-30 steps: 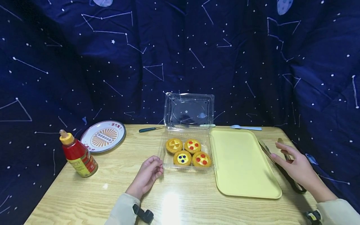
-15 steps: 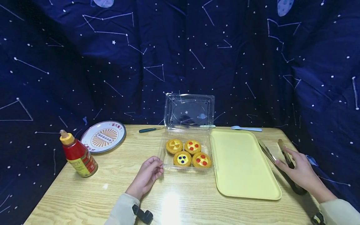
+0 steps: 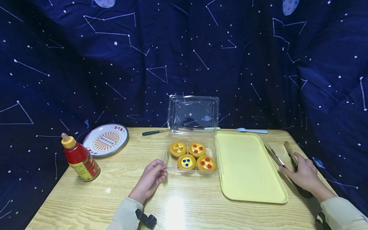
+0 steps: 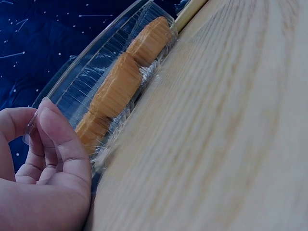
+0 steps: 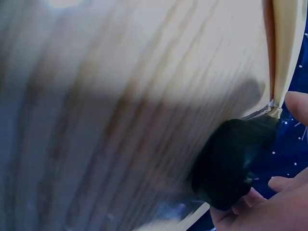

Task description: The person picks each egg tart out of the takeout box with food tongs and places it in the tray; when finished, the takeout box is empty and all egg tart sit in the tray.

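A clear plastic clamshell box (image 3: 192, 174) stands with its lid raised, holding several egg tarts (image 3: 187, 162) topped with red or blue dots or a yellow cross pattern. At its near left corner my left hand (image 3: 152, 175) pinches the rim between thumb and fingers, as the left wrist view shows up close. My right hand (image 3: 305, 174) is down over a pair of metal tongs (image 3: 274, 155) with black handles (image 5: 226, 163), right of the yellow tray. Its thumb lies at one arm and its fingers curl about the other; the palm side is hidden in the head view.
A pale yellow tray (image 3: 250, 169) lies between box and tongs. Along the back are a dark-handled utensil (image 3: 150, 133) and a blue fork (image 3: 251, 130). A patterned plate (image 3: 106, 140) and a red sauce bottle (image 3: 81, 161) stand at left. A starry curtain surrounds the table.
My right hand has come down from above the tongs onto them, its spread fingers drawing in around the arms. My left hand and the box have stayed where they were.
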Demonstrator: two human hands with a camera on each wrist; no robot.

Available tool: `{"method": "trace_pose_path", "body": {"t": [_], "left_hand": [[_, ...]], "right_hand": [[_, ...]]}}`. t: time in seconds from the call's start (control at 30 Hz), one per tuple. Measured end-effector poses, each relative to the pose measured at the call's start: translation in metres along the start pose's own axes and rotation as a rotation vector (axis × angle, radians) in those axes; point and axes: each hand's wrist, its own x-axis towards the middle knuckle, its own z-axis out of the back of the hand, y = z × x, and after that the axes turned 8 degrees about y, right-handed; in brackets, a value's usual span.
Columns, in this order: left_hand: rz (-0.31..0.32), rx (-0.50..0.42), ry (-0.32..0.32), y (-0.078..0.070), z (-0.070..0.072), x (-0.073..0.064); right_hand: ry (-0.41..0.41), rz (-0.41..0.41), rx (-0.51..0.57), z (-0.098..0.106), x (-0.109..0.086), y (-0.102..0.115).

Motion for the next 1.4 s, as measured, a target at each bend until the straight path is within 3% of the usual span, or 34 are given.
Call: {"method": "trace_pose_path", "body": {"t": [0.23, 0.53, 0.7, 0.87, 1.17, 1.4], "left_hand": [[0.003, 0.004, 0.003, 0.000, 0.000, 0.001], [0.006, 0.003, 0.005, 0.002, 0.000, 0.001], [0.001, 0.001, 0.012, 0.002, -0.001, 0.002], [0.005, -0.006, 0.020, 0.003, -0.001, 0.003], [0.001, -0.005, 0.006, 0.001, 0.000, 0.001], [-0.002, -0.007, 0.009, 0.000, 0.001, 0.000]], "right_hand": [[0.155, -0.132, -0.024, 0.005, 0.003, 0.000], [0.202, -0.165, -0.053, 0.004, 0.009, -0.007], [0.213, -0.126, 0.011, 0.009, 0.010, -0.012], [0.175, -0.093, 0.076, 0.017, 0.005, -0.013], [0.046, 0.045, 0.072, 0.026, 0.003, 0.016], [-0.005, 0.187, 0.040, 0.025, 0.008, 0.039]]}}
